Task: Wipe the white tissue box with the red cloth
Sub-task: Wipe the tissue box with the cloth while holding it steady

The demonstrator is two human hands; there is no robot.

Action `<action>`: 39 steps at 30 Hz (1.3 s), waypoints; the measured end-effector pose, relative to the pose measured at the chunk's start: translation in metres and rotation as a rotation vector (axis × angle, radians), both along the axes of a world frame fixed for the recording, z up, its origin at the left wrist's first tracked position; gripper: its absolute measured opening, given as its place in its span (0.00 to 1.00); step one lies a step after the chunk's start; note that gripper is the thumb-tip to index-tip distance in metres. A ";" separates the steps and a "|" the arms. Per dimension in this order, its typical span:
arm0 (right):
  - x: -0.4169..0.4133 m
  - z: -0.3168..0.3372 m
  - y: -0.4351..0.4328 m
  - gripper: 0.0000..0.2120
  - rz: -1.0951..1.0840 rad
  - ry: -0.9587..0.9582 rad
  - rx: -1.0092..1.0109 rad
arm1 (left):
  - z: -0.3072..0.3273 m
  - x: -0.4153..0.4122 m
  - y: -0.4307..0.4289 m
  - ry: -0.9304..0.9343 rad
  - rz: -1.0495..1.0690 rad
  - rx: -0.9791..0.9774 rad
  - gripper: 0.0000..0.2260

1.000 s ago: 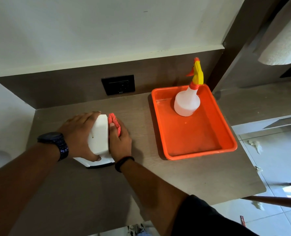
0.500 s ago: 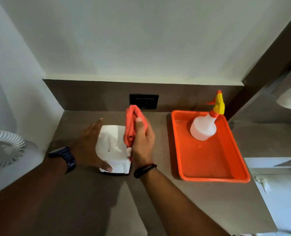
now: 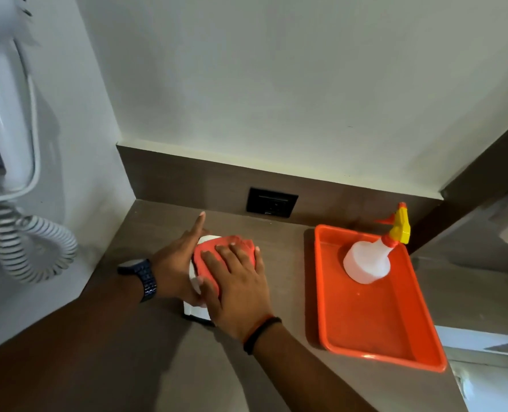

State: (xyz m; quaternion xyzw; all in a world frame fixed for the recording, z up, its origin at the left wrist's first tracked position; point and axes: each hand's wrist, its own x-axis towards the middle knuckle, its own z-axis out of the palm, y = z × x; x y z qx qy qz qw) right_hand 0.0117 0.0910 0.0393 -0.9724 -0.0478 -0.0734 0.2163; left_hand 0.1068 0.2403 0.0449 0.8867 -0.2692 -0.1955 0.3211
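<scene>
The white tissue box (image 3: pixel 193 311) stands on the brown counter (image 3: pixel 288 281), mostly hidden under my hands; only its left edge and near bottom corner show. The red cloth (image 3: pixel 208 248) lies spread over the box's top. My right hand (image 3: pixel 234 278) presses flat on the cloth with fingers spread. My left hand (image 3: pixel 175 260) holds the box's left side, thumb at the near edge and index finger pointing away toward the wall.
An orange tray (image 3: pixel 374 349) sits to the right with a white spray bottle (image 3: pixel 368 260) with a yellow trigger in its far end. A black wall socket (image 3: pixel 272 202) is behind. A white wall hair dryer with coiled cord (image 3: pixel 26 242) hangs at left.
My right hand, which held the cloth bunched against the box's right side, now lies flat on top with the cloth spread. The camera has tilted up and left.
</scene>
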 end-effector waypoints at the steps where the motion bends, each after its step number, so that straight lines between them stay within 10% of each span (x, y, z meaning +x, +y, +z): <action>1: -0.002 -0.001 -0.004 0.22 0.008 -0.008 -0.030 | 0.002 0.001 -0.001 0.054 -0.031 0.005 0.62; 28: 0.016 -0.004 -0.033 0.27 0.008 -0.021 0.037 | 0.001 -0.009 -0.020 -0.094 -0.010 0.037 0.71; 31: 0.014 -0.009 -0.044 0.23 -0.120 -0.081 0.312 | -0.006 -0.028 -0.028 -0.136 0.152 -0.021 0.67; 35: 0.015 -0.009 -0.070 0.13 -0.961 -0.015 1.434 | -0.012 -0.067 -0.050 -0.201 0.544 -0.118 0.63; 39: 0.005 -0.011 -0.098 0.14 -1.049 -0.136 1.643 | 0.007 -0.029 -0.042 -0.389 -0.048 0.147 0.67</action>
